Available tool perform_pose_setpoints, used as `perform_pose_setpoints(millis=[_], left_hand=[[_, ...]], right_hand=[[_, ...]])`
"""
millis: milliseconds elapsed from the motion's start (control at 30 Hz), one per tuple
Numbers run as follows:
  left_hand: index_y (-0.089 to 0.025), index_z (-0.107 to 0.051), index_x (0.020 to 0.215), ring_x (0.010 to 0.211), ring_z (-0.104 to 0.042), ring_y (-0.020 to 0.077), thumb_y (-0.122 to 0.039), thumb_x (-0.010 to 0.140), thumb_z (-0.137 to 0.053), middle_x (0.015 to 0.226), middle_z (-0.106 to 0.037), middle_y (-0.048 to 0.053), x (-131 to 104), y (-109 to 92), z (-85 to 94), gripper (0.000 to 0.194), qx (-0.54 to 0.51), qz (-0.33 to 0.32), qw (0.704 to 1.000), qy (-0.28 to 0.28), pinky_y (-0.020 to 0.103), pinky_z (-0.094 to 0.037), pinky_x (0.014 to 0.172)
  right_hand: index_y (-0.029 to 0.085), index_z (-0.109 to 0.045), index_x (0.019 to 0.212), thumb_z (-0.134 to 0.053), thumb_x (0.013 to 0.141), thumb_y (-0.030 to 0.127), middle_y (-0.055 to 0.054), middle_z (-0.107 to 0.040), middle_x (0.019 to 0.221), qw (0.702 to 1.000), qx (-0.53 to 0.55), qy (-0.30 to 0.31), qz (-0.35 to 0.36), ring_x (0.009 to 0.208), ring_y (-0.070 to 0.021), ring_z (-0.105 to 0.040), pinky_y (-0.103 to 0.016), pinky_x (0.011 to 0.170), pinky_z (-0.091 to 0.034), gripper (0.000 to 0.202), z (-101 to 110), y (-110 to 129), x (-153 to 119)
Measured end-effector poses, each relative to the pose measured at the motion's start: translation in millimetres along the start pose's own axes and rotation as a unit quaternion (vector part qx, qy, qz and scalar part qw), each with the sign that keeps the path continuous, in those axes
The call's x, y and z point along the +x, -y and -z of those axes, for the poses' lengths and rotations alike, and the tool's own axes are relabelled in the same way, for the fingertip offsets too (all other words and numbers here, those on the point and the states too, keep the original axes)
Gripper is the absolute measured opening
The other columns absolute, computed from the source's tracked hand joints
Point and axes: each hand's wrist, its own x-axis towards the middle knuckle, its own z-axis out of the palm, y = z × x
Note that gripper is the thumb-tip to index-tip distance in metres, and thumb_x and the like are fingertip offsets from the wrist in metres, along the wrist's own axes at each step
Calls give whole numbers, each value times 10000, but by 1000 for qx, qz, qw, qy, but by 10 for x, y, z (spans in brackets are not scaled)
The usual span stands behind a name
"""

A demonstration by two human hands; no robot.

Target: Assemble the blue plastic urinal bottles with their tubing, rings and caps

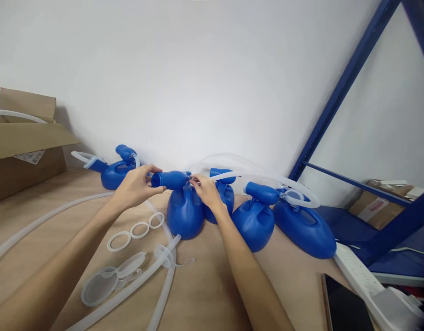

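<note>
My left hand (143, 184) is curled round the open end of a blue funnel-shaped mouthpiece (170, 179), thumb below and fingers above. At its narrow end my right hand (204, 188) has its fingertips pinched together, on a small part they mostly hide. Directly beneath the mouthpiece stands a blue handled plastic bottle (185, 216). Close behind my right wrist is another blue bottle (227, 197), partly covered by the hand. In front of my hands lie several white rings (119, 241), a translucent lid (100, 286) and a clear hose (125, 292) threaded through a translucent cap (164, 256).
More blue bottles (255, 225) with mouthpieces and hoses stand to the right, one (115, 174) to the left. A cardboard box (29, 170) sits far left. A phone (346, 303), a white power strip (357, 276) and a blue metal rack (343, 92) are at the right.
</note>
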Motion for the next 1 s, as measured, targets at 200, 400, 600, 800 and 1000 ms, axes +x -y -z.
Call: perform_pose_setpoints(millis=[200, 400, 600, 800, 1000], left_hand=[[-211, -658, 1000, 897, -706, 285, -564, 642, -729, 1025, -751, 76, -24, -101, 13, 508, -4, -12, 1000, -11, 385, -551, 788], [-206, -652, 948, 852, -695, 280, -558, 655, -721, 1008, -737, 80, -88, -234, 41, 463, 16, -34, 999, -30, 386, -535, 765], [-217, -638, 912, 787, -688, 275, -585, 628, -710, 946, -743, 61, -158, -386, 205, 470, 26, 0, 999, -25, 373, -506, 728], [-242, -640, 956, 777, -690, 297, -653, 650, -672, 757, -696, 26, -214, -520, 300, 514, 53, 51, 996, -49, 362, -486, 692], [-282, -628, 1101, 596, -685, 191, -560, 767, -583, 1077, -716, -7, -235, -540, 351, 438, -48, 93, 994, -31, 357, -519, 716]], right_hand=[[188, -719, 1120, -537, 1036, 204, -115, -800, 1056, 997, -74, 8, 0, 969, -272, -758, -339, 852, -525, 201, 157, 25, 16], [196, -717, 1107, -517, 1040, 195, -106, -804, 1012, 992, -125, 2, -3, 917, -260, -754, -322, 817, -515, 212, 243, 56, 18], [196, -724, 1159, -558, 1030, 223, -106, -783, 1097, 993, -115, -7, 28, 1025, -257, -734, -347, 914, -529, 212, 373, 84, 6], [253, -595, 1407, -815, 845, 426, -123, -515, 1494, 995, 42, -4, 90, 1381, -286, -525, -438, 1148, -440, 628, 486, 289, 10], [242, -576, 1382, -769, 895, 393, -97, -628, 1312, 976, 163, 79, 123, 1244, -242, -594, -420, 1105, -456, 545, 371, 308, 35]])
